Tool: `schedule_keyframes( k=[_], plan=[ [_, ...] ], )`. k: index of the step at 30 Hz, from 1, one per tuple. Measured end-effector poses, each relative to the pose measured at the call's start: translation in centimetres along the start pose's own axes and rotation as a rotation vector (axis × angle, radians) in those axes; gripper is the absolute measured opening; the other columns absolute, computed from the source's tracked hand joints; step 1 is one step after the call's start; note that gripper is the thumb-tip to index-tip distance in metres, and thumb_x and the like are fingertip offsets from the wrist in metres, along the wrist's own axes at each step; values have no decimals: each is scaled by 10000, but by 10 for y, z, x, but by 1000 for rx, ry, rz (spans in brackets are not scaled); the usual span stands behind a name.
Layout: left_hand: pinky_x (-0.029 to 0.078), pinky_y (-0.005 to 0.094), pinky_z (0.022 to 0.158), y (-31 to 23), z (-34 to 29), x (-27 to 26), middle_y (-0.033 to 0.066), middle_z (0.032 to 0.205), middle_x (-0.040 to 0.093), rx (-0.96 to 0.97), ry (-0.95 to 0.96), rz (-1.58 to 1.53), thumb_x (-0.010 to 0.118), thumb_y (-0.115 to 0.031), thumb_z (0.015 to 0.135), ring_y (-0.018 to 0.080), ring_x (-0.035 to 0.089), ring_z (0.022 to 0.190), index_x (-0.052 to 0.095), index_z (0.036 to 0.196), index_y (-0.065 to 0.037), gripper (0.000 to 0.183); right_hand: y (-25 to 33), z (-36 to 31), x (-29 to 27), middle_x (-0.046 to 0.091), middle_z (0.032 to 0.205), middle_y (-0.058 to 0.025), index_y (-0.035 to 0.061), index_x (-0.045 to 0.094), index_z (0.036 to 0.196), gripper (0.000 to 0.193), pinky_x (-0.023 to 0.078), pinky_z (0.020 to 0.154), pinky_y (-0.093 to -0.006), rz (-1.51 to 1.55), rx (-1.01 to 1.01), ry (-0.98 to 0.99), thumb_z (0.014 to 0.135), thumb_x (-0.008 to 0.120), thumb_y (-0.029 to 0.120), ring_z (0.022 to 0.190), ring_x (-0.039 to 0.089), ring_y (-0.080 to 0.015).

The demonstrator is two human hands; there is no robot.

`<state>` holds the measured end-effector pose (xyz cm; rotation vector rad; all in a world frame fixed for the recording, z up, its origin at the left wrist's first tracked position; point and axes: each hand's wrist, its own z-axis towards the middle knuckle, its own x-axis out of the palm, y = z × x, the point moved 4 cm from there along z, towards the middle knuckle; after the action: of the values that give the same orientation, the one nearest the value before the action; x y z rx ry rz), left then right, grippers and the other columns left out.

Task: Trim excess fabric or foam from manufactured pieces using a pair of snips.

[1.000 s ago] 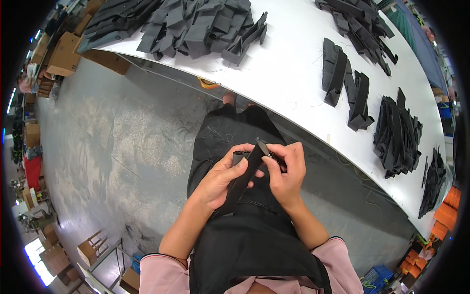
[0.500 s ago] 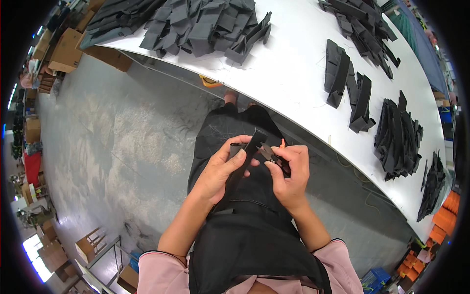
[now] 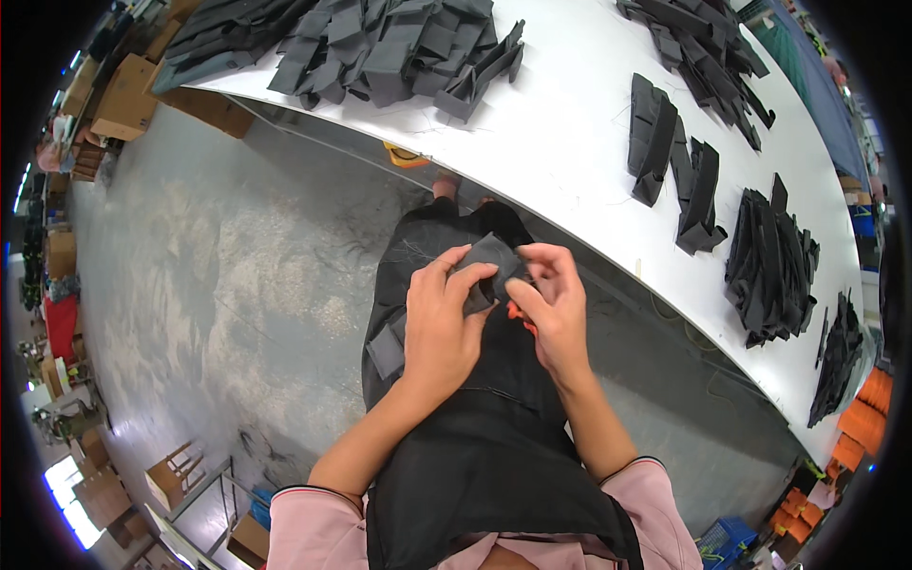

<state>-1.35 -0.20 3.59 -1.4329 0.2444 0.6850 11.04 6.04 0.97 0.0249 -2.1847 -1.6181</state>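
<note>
My left hand [image 3: 440, 321] is closed on a folded strip of black fabric [image 3: 492, 253], held above my lap. A tail of the strip hangs out below the wrist side of that hand. At the strip's right edge, my right hand [image 3: 559, 318] is closed, its thumb and forefinger pinching near the cloth; the fingertips are somewhat blurred. Small thread snips [image 3: 520, 314] with an orange part are tucked under these fingers, their blades hidden.
A white table [image 3: 560, 114] curves across the front and right. It bears a large heap of black fabric pieces [image 3: 389, 57], and several smaller piles [image 3: 771, 271] on the right. Cardboard boxes [image 3: 126, 95] stand at the far left; a blue crate [image 3: 727, 541] is low at the right.
The fabric strip has been turned so a flat face shows at its top. My left hand has rolled over, back upward. The snips have dropped beneath my right fingers, which now pinch at the cloth.
</note>
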Motion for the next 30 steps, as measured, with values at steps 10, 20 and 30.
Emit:
schedule_keyframes(
  k=[10,20,30],
  plan=[
    [449,342,911,23,-10,-6,191,1274,484,-525,440,-1119,635,-256,864,225,584,1009,238,1402,-29,706,-1,30,5,557,739,41,63,580,930,124,303,481,-157,216,315,196,860,627,154,616,464,0],
    [530,273,679,31,-16,7,129,955,628,-797,195,-1006,457,-170,968,162,631,733,443,1146,1,247,22,-23,5,556,819,-84,37,618,972,296,442,496,-270,-896,-597,-12,693,713,11,611,552,-185],
    [524,257,652,22,-18,4,103,916,634,-812,247,-989,468,-161,963,144,626,693,446,1144,14,253,14,-20,9,545,752,-74,40,646,943,260,454,520,-286,-1005,-737,76,691,710,20,599,572,-203]
  ],
)
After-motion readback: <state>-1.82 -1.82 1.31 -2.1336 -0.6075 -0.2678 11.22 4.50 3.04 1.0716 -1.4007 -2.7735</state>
